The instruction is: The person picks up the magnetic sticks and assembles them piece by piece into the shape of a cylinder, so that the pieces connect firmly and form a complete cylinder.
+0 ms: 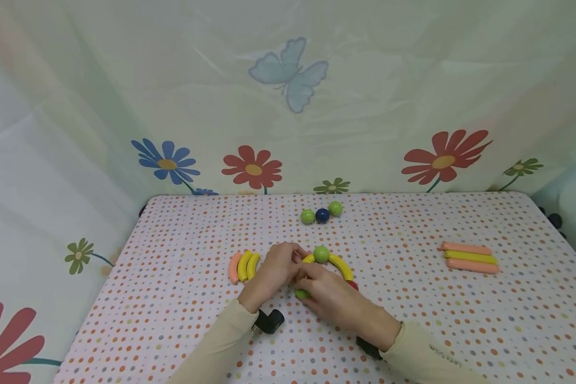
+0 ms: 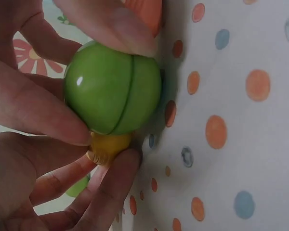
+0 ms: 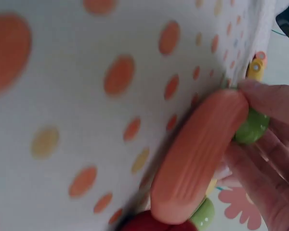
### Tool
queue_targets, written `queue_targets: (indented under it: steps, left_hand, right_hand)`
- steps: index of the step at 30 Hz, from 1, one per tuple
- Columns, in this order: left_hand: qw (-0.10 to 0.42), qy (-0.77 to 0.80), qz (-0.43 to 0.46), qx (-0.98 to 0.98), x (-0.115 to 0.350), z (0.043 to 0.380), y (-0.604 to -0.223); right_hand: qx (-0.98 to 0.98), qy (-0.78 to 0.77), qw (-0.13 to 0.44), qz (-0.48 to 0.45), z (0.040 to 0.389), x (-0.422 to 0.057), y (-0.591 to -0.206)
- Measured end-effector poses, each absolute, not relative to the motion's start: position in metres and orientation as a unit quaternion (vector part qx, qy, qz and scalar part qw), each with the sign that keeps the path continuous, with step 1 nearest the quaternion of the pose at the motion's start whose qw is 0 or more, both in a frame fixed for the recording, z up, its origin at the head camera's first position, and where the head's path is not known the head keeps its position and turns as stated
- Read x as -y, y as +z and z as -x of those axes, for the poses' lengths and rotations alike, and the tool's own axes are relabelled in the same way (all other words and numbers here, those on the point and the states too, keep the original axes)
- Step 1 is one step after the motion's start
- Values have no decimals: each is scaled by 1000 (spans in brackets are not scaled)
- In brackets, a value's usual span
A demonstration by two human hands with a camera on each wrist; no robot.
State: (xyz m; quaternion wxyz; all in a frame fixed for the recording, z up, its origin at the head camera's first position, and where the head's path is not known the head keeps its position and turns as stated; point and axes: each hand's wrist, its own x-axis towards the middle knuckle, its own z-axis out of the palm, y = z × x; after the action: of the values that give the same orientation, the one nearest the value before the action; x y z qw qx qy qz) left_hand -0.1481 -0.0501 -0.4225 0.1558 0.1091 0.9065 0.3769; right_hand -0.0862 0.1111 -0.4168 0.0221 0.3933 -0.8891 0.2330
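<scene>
Head view: left hand [image 1: 274, 269] and right hand [image 1: 333, 298] meet at the left side of a ring of curved pieces and balls [image 1: 342, 268] on a dotted tabletop [image 1: 187, 325]. Left wrist: the right hand pinches a green ball [image 2: 108, 91], the left a yellow piece [image 2: 108, 146] just beside it. Right wrist: an orange piece [image 3: 197, 159] lies between that ball and a red ball [image 3: 154, 223].

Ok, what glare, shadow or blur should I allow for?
Left wrist: a small glint on the green ball, soft shadow beside it on the tablecloth; right wrist: dark shadow along the orange piece, tablecloth print blurred at left; head: faint sheen on the curtain.
</scene>
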Motion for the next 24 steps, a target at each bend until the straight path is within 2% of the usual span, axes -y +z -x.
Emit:
queue_targets:
  steps: [5, 12, 17, 24]
  left_hand:
    - [157, 380, -109, -905, 51, 149, -421]
    - [153, 395, -106, -900, 56, 147, -424]
    - [157, 415, -95, -891, 54, 145, -424]
    - [157, 417, -101, -889, 52, 140, -423]
  right_hand:
    - [889, 239, 39, -388, 85, -110, -419]
    - [877, 330, -11, -349, 88, -131, -419]
    - [906, 307, 52, -286, 97, -187, -410]
    - [947, 198, 163, -194, 101, -306, -414]
